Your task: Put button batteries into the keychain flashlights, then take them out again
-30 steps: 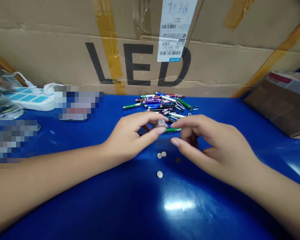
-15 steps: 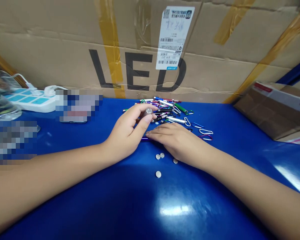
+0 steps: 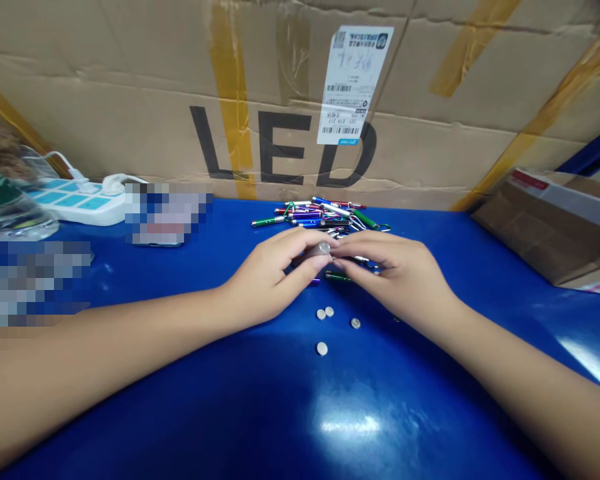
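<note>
My left hand [image 3: 273, 270] is closed around a short stack of silver button cells [image 3: 324, 248], whose round end face shows between thumb and forefinger. My right hand [image 3: 397, 263] meets it from the other side, thumb and fingertips brought together at the stack's edge; what they pinch is hidden. Below the hands, several loose button cells [image 3: 322, 349] lie on the blue table [image 3: 260, 400]. A green penlight [image 3: 337, 275] and part of a purple one [image 3: 314, 283] show under my fingers.
Behind my hands lies a pile of coloured metal penlights [image 3: 310, 215] with carabiner clips. A large cardboard box [image 3: 150, 87] marked LED stands at the back. To the left are a power strip [image 3: 87, 203] and a bottle [image 3: 15, 207]; an open carton [image 3: 540, 233] is at right.
My right hand has lifted from the table and come up against the stack in my left hand, its fingers now pinched together. A green penlight now shows beneath the hands.
</note>
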`<state>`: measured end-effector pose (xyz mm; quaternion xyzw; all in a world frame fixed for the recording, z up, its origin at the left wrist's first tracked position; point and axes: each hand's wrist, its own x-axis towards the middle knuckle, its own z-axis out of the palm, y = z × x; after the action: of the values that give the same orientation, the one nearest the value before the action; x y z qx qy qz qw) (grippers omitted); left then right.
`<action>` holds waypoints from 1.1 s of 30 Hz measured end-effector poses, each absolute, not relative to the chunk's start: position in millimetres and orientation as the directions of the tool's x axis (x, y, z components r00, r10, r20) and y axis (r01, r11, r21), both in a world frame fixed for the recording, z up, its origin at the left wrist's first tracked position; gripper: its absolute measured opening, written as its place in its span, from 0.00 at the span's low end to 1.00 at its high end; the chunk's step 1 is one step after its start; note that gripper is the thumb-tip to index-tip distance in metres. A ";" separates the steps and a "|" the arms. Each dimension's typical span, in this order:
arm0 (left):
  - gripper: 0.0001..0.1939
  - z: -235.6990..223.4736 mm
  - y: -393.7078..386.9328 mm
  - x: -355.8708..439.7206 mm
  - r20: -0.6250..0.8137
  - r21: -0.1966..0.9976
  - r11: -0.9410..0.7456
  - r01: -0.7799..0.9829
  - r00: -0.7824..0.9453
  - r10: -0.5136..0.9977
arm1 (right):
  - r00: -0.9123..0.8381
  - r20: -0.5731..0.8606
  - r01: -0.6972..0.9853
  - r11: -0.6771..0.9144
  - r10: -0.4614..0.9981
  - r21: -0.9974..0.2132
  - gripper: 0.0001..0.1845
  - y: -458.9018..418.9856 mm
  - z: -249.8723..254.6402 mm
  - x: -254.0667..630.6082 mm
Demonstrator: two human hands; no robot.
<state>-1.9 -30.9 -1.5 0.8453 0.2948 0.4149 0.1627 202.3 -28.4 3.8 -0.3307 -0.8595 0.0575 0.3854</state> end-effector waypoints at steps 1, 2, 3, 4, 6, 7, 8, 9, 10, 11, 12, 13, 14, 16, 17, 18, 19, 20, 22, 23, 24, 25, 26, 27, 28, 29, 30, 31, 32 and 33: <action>0.11 -0.9 -31.2 -1.6 0.593 0.512 -0.779 0.362 0.507 0.626 | -0.420 0.623 0.520 0.737 0.660 -0.431 0.07 -30.8 5.5 203.5; 0.11 -0.5 -31.5 -1.4 0.580 0.507 -0.782 0.363 0.526 0.621 | -0.354 0.608 0.502 0.693 0.711 -0.518 0.06 -33.2 7.0 204.7; 0.11 -0.1 -31.9 -1.3 0.568 0.504 -0.783 0.364 0.544 0.618 | -0.296 0.585 0.469 0.648 0.755 -0.599 0.05 -35.6 8.6 205.8; 0.11 0.0 -32.3 -1.3 0.556 0.503 -0.784 0.364 0.559 0.616 | -0.256 0.562 0.429 0.613 0.787 -0.663 0.04 -37.9 10.2 206.7; 0.10 -0.1 -33.1 -1.7 0.536 0.500 -0.786 0.364 0.583 0.611 | -0.249 0.537 0.365 0.592 0.806 -0.718 0.02 -42.2 13.6 207.6; 0.10 -0.2 -33.5 -2.0 0.528 0.494 -0.790 0.363 0.596 0.604 | -0.274 0.531 0.354 0.598 0.802 -0.719 0.02 -44.2 15.4 207.4; 0.10 -0.3 -33.8 -2.3 0.524 0.484 -0.798 0.359 0.611 0.593 | -0.302 0.523 0.357 0.603 0.797 -0.713 0.01 -46.1 17.0 206.9; 0.10 -0.3 -34.0 -2.5 0.523 0.470 -0.808 0.355 0.626 0.579 | -0.326 0.507 0.368 0.601 0.798 -0.709 0.02 -47.8 18.5 206.1; 0.11 -0.2 -34.1 -2.8 0.522 0.457 -0.818 0.349 0.640 0.564 | -0.344 0.486 0.379 0.592 0.803 -0.711 0.02 -49.5 19.8 205.1; 0.11 -0.2 -34.1 -2.9 0.521 0.444 -0.827 0.345 0.652 0.551 | -0.357 0.461 0.391 0.578 0.813 -0.716 0.02 -50.9 20.9 204.2; 0.11 -0.1 -33.9 -3.0 0.520 0.436 -0.833 0.341 0.659 0.543 | -0.366 0.436 0.406 0.563 0.822 -0.720 0.03 -52.1 21.7 203.5; 0.11 -0.2 -33.5 -3.0 0.520 0.432 -0.835 0.341 0.662 0.540 | -0.374 0.418 0.424 0.553 0.828 -0.717 0.03 -52.9 22.3 203.0; 0.11 -0.3 -33.1 -3.0 0.520 0.431 -0.834 0.344 0.661 0.541 | -0.383 0.405 0.447 0.551 0.830 -0.705 0.03 -53.5 22.8 202.8; 0.11 -1.0 -32.1 -2.9 0.520 0.432 -0.831 0.350 0.656 0.547 | -0.401 0.404 0.502 0.566 0.822 -0.654 0.03 -54.1 23.4 203.0; 0.11 -1.5 -31.7 -2.8 0.521 0.433 -0.830 0.352 0.653 0.549 | -0.408 0.410 0.531 0.578 0.816 -0.620 0.04 -54.1 23.5 203.3; 0.11 -1.9 -31.4 -2.8 0.521 0.435 -0.827 0.355 0.650 0.553 | -0.415 0.420 0.558 0.591 0.807 -0.582 0.04 -54.0 23.4 203.5; 0.11 -2.4 -31.2 -2.8 0.521 0.439 -0.823 0.361 0.644 0.560 | -0.422 0.431 0.583 0.603 0.797 -0.544 0.04 -53.8 23.0 203.7; 0.11 -2.7 -31.1 -2.8 0.520 0.443 -0.818 0.367 0.638 0.568 | -0.428 0.442 0.606 0.613 0.788 -0.507 0.04 -53.5 22.3 203.8; 0.11 -2.9 -31.1 -2.8 0.520 0.450 -0.809 0.378 0.626 0.582 | -0.446 0.457 0.636 0.632 0.769 -0.443 0.04 -52.8 20.3 203.8; 0.11 -2.9 -31.0 -2.8 0.521 0.451 -0.807 0.382 0.621 0.585 | -0.458 0.462 0.641 0.643 0.759 -0.420 0.04 -52.4 19.1 203.8; 0.11 -2.9 -31.0 -2.7 0.525 0.449 -0.807 0.383 0.618 0.585 | -0.470 0.469 0.641 0.654 0.748 -0.401 0.04 -51.9 17.9 203.8; 0.11 -2.9 -30.9 -2.6 0.531 0.446 -0.810 0.382 0.615 0.583 | -0.480 0.477 0.640 0.665 0.737 -0.385 0.05 -51.5 16.9 204.0; 0.11 -3.0 -30.7 -2.5 0.539 0.442 -0.813 0.379 0.612 0.578 | -0.487 0.484 0.640 0.674 0.727 -0.369 0.05 -51.0 16.1 204.3; 0.11 -3.2 -30.5 -2.4 0.547 0.438 -0.817 0.375 0.610 0.573 | -0.493 0.492 0.642 0.681 0.718 -0.351 0.05 -50.7 15.5 204.7; 0.11 -3.7 -30.2 -2.4 0.554 0.436 -0.820 0.371 0.608 0.569 | -0.500 0.498 0.646 0.688 0.708 -0.331 0.05 -50.5 15.2 205.2; 0.12 -4.3 -29.9 -2.5 0.559 0.433 -0.823 0.367 0.607 0.565 | -0.511 0.502 0.649 0.696 0.698 -0.307 0.05 -50.3 15.0 205.9; 0.12 -5.1 -29.5 -2.6 0.563 0.431 -0.825 0.365 0.606 0.562 | -0.525 0.504 0.650 0.705 0.686 -0.282 0.05 -50.2 15.0 206.7; 0.12 -6.0 -29.0 -2.9 0.564 0.429 -0.827 0.364 0.607 0.560 | -0.541 0.506 0.650 0.716 0.672 -0.256 0.05 -50.1 15.0 207.5; 0.13 -6.8 -28.6 -3.1 0.564 0.426 -0.827 0.366 0.607 0.559 | -0.558 0.507 0.647 0.727 0.657 -0.230 0.05 -50.0 14.9 208.2; 0.13 -7.5 -28.3 -3.4 0.563 0.421 -0.829 0.369 0.610 0.558 | -0.572 0.509 0.645 0.736 0.644 -0.206 0.05 -49.7 14.8 208.9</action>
<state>-3.4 -28.3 -7.5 0.8873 0.2612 0.3563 0.1322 208.9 -49.7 14.8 -0.3635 -0.8865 -0.0011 0.2864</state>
